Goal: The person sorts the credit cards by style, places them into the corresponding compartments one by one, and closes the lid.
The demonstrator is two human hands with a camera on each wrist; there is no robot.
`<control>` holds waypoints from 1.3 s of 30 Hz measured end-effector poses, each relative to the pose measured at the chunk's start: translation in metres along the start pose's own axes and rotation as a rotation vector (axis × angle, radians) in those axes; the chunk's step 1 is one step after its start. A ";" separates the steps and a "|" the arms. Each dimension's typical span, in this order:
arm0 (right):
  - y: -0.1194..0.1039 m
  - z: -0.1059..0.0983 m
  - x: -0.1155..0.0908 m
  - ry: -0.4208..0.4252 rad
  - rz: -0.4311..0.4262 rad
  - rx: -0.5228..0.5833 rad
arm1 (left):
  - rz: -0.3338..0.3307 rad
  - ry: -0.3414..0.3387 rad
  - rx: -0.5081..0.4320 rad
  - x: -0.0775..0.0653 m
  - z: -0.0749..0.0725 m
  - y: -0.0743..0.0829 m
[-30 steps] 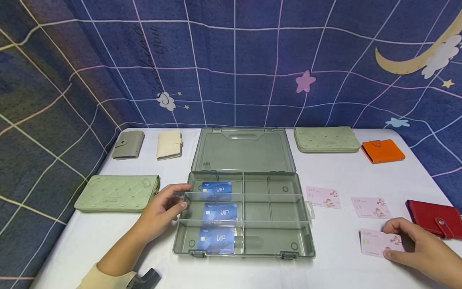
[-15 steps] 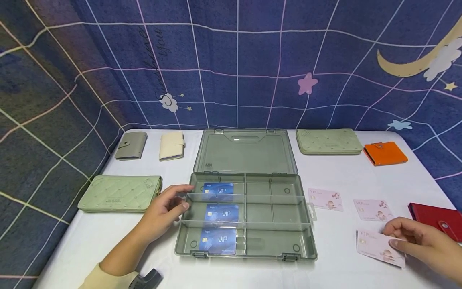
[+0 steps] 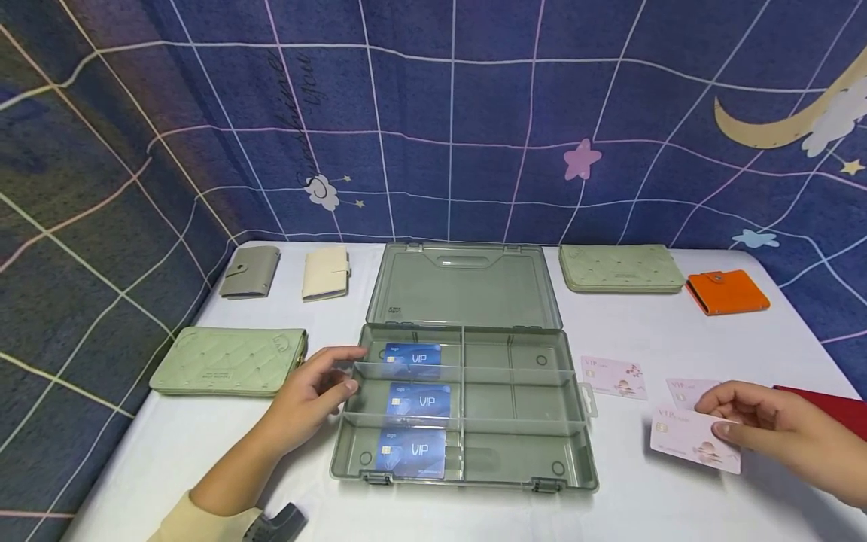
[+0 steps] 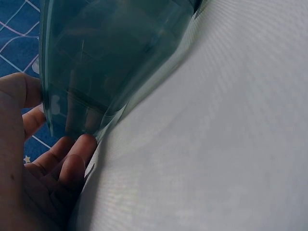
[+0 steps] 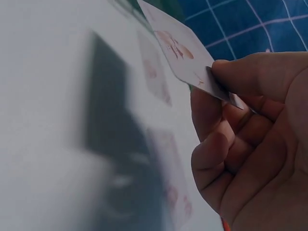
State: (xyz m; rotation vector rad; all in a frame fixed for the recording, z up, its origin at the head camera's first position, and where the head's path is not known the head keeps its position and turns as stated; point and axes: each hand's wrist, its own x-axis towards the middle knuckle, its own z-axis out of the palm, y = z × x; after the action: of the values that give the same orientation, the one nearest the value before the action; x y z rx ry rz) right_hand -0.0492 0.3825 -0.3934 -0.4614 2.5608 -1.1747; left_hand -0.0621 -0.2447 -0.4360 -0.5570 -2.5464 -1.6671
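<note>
My right hand (image 3: pixel 779 433) pinches a pink VIP card (image 3: pixel 687 438) between thumb and fingers. This card hangs above the cloth, and its shadow shows below in the right wrist view. Two more pink cards lie right of the box, one (image 3: pixel 612 378) by its latch side and another (image 3: pixel 684 391) partly behind the held card. A grey see-through compartment box (image 3: pixel 515 455) lies with its lid back. My left hand (image 3: pixel 311 395) holds its left wall, thumb and index finger at the rim, other fingers against the outside. Blue VIP cards (image 3: pixel 415 453) lie in its three left compartments.
A green wallet (image 3: pixel 226 363) lies left of the box. Behind it are a grey card holder (image 3: pixel 252 272) and a cream one (image 3: pixel 325 275). Another green wallet (image 3: pixel 619 269) and an orange card holder (image 3: pixel 730 292) lie back right; a red wallet (image 3: pixel 829 406) is partly behind the right hand.
My right hand has lifted the nearest pink card off the cloth and moved it up and slightly left. My left hand stays at the box; the whole view has shifted slightly.
</note>
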 end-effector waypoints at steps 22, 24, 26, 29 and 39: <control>-0.079 0.008 0.085 -0.012 -0.228 0.078 | 0.000 -0.001 0.012 0.001 0.000 0.001; -0.085 0.011 0.095 -0.022 -0.226 0.092 | 0.000 -0.001 0.009 0.001 0.000 0.002; -0.090 0.015 0.104 -0.025 -0.217 0.105 | -0.001 -0.002 0.007 0.001 0.000 0.002; -0.097 0.023 0.118 -0.032 -0.211 0.128 | -0.002 -0.003 0.004 0.001 -0.001 0.003; -0.114 0.044 0.163 -0.055 -0.207 0.127 | -0.011 -0.008 0.003 0.002 0.000 0.004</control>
State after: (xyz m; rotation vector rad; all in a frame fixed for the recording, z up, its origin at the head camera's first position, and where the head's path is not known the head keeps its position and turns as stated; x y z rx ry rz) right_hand -0.1613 0.2171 -0.3539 -0.7324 2.4191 -1.3647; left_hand -0.0623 -0.2430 -0.4324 -0.5513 -2.5618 -1.6678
